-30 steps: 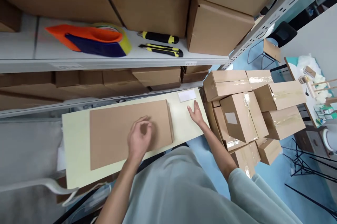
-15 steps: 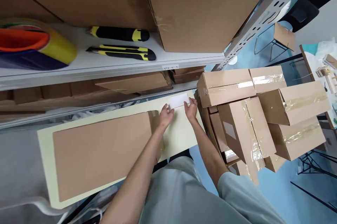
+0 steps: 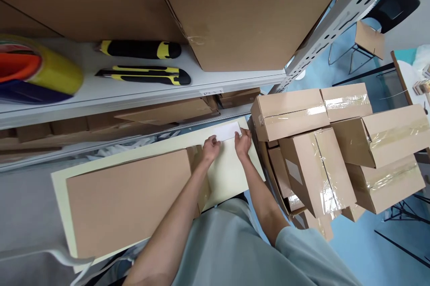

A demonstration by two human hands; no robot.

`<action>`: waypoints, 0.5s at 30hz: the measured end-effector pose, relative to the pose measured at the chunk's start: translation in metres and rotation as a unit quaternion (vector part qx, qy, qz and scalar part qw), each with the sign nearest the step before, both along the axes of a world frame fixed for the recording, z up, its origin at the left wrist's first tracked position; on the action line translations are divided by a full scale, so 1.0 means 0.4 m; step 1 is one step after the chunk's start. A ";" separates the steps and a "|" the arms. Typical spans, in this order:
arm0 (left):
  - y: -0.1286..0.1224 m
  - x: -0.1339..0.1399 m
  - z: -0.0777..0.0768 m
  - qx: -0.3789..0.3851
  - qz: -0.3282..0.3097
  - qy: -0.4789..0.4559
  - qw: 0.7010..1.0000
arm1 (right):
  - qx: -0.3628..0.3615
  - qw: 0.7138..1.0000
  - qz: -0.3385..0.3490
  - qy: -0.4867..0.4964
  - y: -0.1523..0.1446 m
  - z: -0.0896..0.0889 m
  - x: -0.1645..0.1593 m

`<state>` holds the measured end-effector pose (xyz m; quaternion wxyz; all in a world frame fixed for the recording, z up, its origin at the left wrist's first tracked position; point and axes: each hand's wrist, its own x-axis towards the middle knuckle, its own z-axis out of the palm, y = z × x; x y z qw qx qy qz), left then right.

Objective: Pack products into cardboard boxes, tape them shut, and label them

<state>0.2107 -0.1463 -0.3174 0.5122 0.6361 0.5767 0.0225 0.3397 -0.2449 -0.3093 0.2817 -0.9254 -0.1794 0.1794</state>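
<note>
A small white paper slip [image 3: 227,131] lies on the right part of a pale yellow board [image 3: 231,174]. My left hand [image 3: 211,149] is at the slip's left end, fingers curled and pinching its lower corner. At the right end my right hand [image 3: 242,143] has thumb and fingers closed on the slip's edge. To the left of both hands a flat brown cardboard box [image 3: 134,201] rests on the same board, its right side partly behind my left wrist.
Above, a grey shelf [image 3: 141,95] carries two utility knives [image 3: 141,49], tape rolls [image 3: 60,75] and big cartons [image 3: 255,21]. To the right are stacked, taped cardboard boxes [image 3: 319,174]. The shelf's perforated upright [image 3: 332,26] rises behind them. A chair [image 3: 369,37] stands farther off.
The camera view has shifted slightly, so the shelf and knives appear lower and farther left. Both hands stay at the paper slip's ends with little visible movement.
</note>
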 end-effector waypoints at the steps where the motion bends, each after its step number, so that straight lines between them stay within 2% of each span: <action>1: 0.001 0.001 0.002 -0.009 0.007 0.001 1.000 | -0.003 1.000 -0.007 -0.001 0.002 0.001 0.001; 6: 0.005 0.006 0.013 -0.028 0.030 0.001 0.999 | 0.007 1.000 -0.003 -0.021 0.007 0.010 0.009; 11: 0.009 0.012 0.043 -0.011 0.042 -0.010 0.999 | 0.016 0.995 0.067 -0.074 0.005 0.048 0.015; 15: 0.015 0.025 0.083 0.036 0.045 -0.048 0.997 | 0.032 0.981 0.144 -0.122 0.002 0.089 -0.037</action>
